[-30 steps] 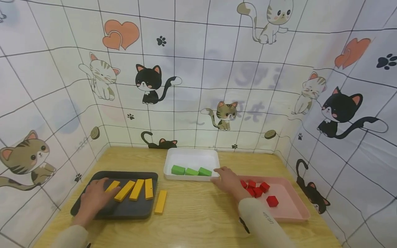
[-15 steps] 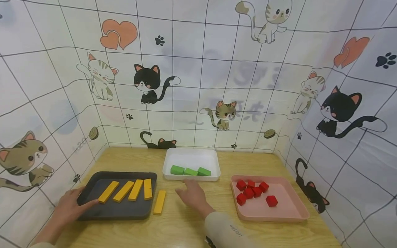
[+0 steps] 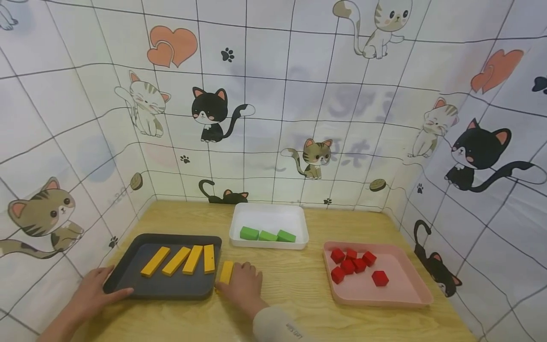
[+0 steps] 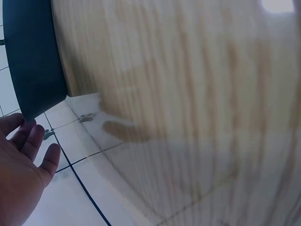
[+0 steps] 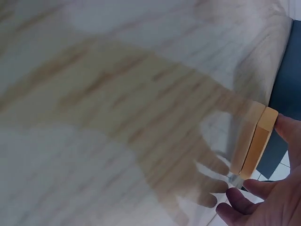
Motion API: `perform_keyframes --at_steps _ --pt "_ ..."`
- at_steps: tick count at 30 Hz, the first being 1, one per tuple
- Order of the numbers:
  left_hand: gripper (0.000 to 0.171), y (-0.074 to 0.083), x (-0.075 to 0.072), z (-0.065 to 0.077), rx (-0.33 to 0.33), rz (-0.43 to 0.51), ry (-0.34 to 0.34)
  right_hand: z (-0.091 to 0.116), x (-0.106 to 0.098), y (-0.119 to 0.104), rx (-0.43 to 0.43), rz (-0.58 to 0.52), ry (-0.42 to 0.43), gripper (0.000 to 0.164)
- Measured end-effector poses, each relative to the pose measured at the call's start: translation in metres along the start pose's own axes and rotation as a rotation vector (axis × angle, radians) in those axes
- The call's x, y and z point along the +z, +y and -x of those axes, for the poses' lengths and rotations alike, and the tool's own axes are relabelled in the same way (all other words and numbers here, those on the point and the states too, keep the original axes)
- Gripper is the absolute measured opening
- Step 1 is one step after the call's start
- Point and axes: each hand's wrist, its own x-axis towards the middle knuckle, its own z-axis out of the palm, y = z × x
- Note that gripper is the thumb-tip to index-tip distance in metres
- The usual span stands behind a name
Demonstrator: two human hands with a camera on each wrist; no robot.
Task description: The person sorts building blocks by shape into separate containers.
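My left hand (image 3: 91,294) holds the near-left corner of a dark grey tray (image 3: 171,289). Its thumb lies along the front rim and the fingers lie at the left side; in the left wrist view the fingertips (image 4: 33,139) meet the tray's edge (image 4: 35,61). Several yellow blocks (image 3: 176,261) lie slanted inside that tray. Just right of it, on the wooden table, my right hand (image 3: 243,287) pinches a single yellow block (image 3: 227,272). In the right wrist view, the thumb is at one end of this block (image 5: 258,146) and the index finger at the other.
A white tray (image 3: 269,214) with green blocks (image 3: 268,235) stands at the back middle of the table (image 3: 290,280). To the right is a pink tray (image 3: 401,266) with several red blocks (image 3: 360,264). A cat-print sheet (image 3: 265,114) encloses the table's back and sides.
My right hand has come from beside the white tray, left and nearer, to the loose yellow block. My left hand has drawn back from above the dark tray's blocks to its near-left corner.
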Motion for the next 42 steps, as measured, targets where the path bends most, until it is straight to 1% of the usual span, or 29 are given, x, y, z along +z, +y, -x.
perform_keyframes --at_steps 3,8,12,15,18,21,25,29,34,38,42 --pt "0.101 0.000 0.002 -0.001 -0.003 -0.010 -0.007 0.000 0.001 0.002 0.000 0.054 0.009 0.067" --pt "0.103 -0.001 0.003 -0.001 -0.038 -0.013 -0.038 -0.004 -0.002 0.011 -0.012 0.126 -0.005 0.047" --pt "0.105 -0.001 0.001 -0.001 -0.070 0.001 -0.067 -0.008 -0.006 0.021 -0.041 0.205 0.000 0.036" --pt "0.106 0.000 0.000 -0.001 -0.082 0.001 -0.077 -0.011 -0.009 0.030 -0.068 0.247 0.012 0.033" --pt "0.107 -0.001 0.000 -0.001 -0.086 -0.002 -0.080 -0.014 -0.011 0.038 -0.079 0.252 0.020 0.030" --pt "0.106 -0.001 0.000 -0.002 -0.082 -0.004 -0.074 -0.018 -0.015 0.045 -0.079 0.225 0.033 0.028" --pt "0.103 -0.001 0.000 -0.002 -0.059 -0.001 -0.057 -0.023 -0.022 0.049 -0.090 0.179 0.057 0.032" --pt "0.102 -0.002 -0.001 -0.002 -0.053 -0.001 -0.057 -0.027 -0.028 0.047 -0.144 0.140 0.105 0.034" --pt "0.103 -0.003 0.000 -0.004 -0.062 -0.013 -0.069 -0.028 -0.032 0.035 -0.254 0.100 0.150 0.032" --pt "0.104 -0.004 0.001 -0.005 -0.066 -0.016 -0.084 -0.026 -0.035 0.020 -0.339 0.120 0.139 0.032" --pt "0.105 -0.003 0.001 -0.006 -0.071 -0.015 -0.091 -0.022 -0.035 0.005 -0.380 0.155 0.088 0.030"
